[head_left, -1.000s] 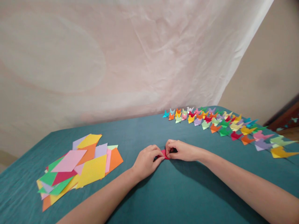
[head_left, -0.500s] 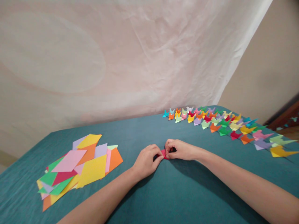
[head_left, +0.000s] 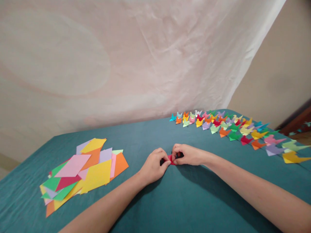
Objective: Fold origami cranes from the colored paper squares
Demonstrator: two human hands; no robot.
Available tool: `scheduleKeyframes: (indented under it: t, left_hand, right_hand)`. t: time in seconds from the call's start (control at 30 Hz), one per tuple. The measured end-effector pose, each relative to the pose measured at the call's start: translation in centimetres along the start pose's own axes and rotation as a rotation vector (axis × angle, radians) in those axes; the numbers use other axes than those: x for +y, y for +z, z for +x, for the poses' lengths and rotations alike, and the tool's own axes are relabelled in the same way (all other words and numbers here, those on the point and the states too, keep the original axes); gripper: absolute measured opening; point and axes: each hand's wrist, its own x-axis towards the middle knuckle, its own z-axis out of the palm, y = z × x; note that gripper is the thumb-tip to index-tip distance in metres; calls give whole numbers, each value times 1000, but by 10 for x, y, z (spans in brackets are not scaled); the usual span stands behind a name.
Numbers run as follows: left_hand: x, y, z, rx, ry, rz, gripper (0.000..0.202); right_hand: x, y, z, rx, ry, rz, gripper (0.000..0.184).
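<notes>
A small red folded paper (head_left: 171,159) lies on the teal tablecloth (head_left: 184,200) in the middle. My left hand (head_left: 153,165) pinches its left side with curled fingers. My right hand (head_left: 187,154) pinches its right side, thumb and fingertips pressed onto it. Most of the paper is hidden under the fingers.
A loose pile of coloured square paper sheets (head_left: 82,171) lies at the left. Rows of several small folded paper birds (head_left: 230,129) run along the back right to the right edge. A creased pale cloth backdrop (head_left: 121,58) hangs behind the table.
Both hands stay pinched on the red paper and have shifted very slightly; the fingertips press closer together.
</notes>
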Motion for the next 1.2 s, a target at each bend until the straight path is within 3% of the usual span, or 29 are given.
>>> scheduleKeyframes:
  t: [0.33,0.57,0.83,1.2]
  left_hand:
    - [-1,3,-1,46,-36,29,7]
    - [0,3,1,32,-39,34,7]
    - [-1,3,0,40,-35,36,8]
    - [-1,6,-2,58,-26,80,6]
  right_hand:
    - [-5,0,-5,8,-28,-48,4]
    - [-6,4,-14,104,-183,-95,8]
    - [-10,13,-40,136,-305,-462,39]
    - [-9,19,-48,94,-345,-668,45]
